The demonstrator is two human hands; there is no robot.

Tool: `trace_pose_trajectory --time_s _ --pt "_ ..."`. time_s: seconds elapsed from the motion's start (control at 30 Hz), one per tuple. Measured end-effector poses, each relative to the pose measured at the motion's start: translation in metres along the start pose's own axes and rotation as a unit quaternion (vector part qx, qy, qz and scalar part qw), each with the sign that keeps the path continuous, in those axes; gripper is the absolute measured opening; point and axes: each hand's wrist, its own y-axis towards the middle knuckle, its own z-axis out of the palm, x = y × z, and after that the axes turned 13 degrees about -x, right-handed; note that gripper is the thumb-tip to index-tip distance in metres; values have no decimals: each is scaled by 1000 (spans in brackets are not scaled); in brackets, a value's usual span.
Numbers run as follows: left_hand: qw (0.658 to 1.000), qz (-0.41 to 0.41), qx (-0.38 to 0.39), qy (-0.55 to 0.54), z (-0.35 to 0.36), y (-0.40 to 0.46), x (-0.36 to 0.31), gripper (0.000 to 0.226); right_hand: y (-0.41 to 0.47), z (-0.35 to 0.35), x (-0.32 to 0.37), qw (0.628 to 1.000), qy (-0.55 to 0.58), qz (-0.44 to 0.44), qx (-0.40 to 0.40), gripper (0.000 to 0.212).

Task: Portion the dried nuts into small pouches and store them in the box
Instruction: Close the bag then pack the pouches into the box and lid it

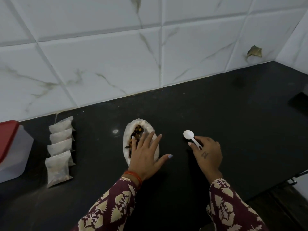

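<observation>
Just beside the left hand's (146, 154) flat grip lie nuts (135, 139).

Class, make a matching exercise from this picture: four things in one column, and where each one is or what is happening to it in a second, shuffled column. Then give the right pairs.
Things:
1. white spoon
2. open bag of nuts
3. filled pouches
4. red-lidded box

Places or states:
A. at the far left edge of the counter
B. lying in a row on the counter
C. under the flat left hand
D. handle pinched by the right hand

Pairs: 1-D, 2-C, 3-B, 4-A
</observation>
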Motion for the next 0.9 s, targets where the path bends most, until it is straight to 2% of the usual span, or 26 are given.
trace_pose_trajectory --time_s 0.07,0.17,0.27,0.37,0.47,0.67,0.9 --pt "1000 -11 -14 -19 -6 -3 7 98 -1 -2 13 999 -3 -38 -14 41" --pt "997 -42 -53 -44 -17 -8 22 91 -3 0 43 995 35 -92 12 44" --pt "985 -113 -92 -95 -24 -14 43 87 -11 9 78 979 107 -171 42 44" --pt "968 -175 -109 -146 -29 -20 63 95 -25 24 110 956 138 -238 101 45" --pt "952 -223 -77 -196 -30 -26 75 99 -36 36 133 936 134 -275 175 42" --pt "921 -274 -39 -275 -25 -29 83 91 -45 53 150 910 100 -309 259 26" --pt "865 -330 -53 -375 -26 -24 83 70 -43 58 156 919 106 -277 259 12"
